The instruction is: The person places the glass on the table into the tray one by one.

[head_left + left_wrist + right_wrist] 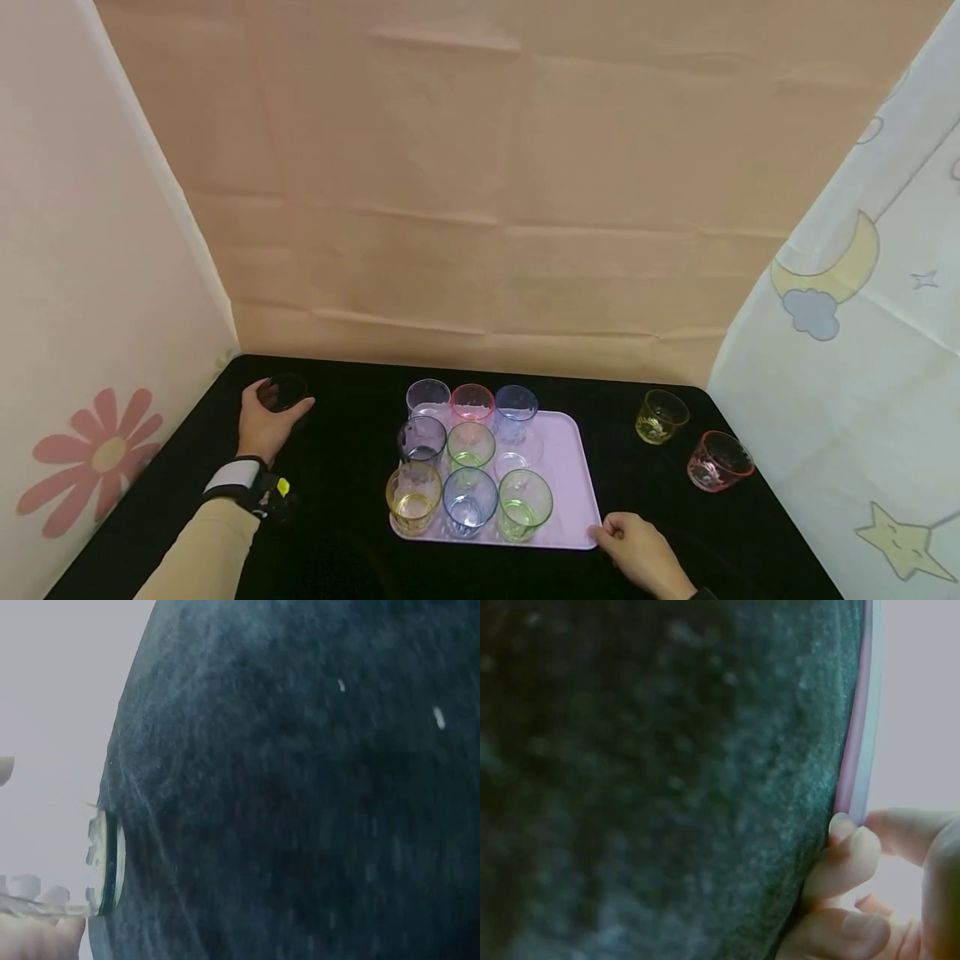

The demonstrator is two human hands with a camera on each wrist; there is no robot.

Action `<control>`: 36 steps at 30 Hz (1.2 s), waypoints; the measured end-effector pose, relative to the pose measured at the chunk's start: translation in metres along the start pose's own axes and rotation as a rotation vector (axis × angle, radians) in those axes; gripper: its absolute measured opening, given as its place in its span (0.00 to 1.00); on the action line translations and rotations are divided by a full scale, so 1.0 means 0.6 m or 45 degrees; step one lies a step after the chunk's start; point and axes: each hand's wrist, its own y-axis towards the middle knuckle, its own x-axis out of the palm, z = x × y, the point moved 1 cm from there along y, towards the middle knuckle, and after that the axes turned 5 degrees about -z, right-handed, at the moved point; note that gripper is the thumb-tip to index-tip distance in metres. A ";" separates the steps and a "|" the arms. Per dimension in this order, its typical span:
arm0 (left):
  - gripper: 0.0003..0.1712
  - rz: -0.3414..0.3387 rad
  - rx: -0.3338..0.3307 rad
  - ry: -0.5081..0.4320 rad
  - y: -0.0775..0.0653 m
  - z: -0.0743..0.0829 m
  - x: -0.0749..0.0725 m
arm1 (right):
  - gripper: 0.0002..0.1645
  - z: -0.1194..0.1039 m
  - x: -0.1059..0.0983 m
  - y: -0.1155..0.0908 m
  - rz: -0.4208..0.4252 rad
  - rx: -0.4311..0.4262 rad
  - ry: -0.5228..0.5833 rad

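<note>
At the far left of the table, my left hand grips a clear-looking drinking glass between thumb and fingers. In the left wrist view that glass's thick base is close over the dark cloth. My right hand pinches the near right corner of a pink-lilac tray, thumb and fingertips on its rim. Tinted glasses stand upright in rows on the tray, among them an amber glass, a blue glass and a green glass along the front.
Right of the tray stand a yellow glass and a red-rimmed glass, the latter near the table's right edge. Brown paper rises behind the black table, with printed white cloth at both sides.
</note>
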 end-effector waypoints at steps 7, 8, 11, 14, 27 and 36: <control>0.56 -0.056 0.025 -0.050 -0.009 0.018 -0.003 | 0.20 0.004 -0.001 -0.002 0.003 0.001 0.005; 0.56 -0.054 0.028 -0.055 -0.010 0.020 -0.004 | 0.21 0.005 -0.001 -0.003 -0.002 0.001 0.014; 0.55 -0.073 0.054 -0.037 -0.011 0.029 -0.006 | 0.23 0.008 -0.004 -0.003 0.004 -0.008 0.055; 0.55 -0.110 0.088 -0.014 -0.015 0.042 -0.005 | 0.25 0.007 -0.009 -0.003 0.046 -0.012 0.101; 0.48 -0.255 0.342 -0.017 -0.044 0.112 0.037 | 0.19 -0.051 -0.047 -0.007 0.330 -0.138 0.300; 0.44 -0.384 0.550 -0.094 -0.102 0.169 0.087 | 0.11 -0.094 -0.034 -0.029 0.464 -0.380 0.568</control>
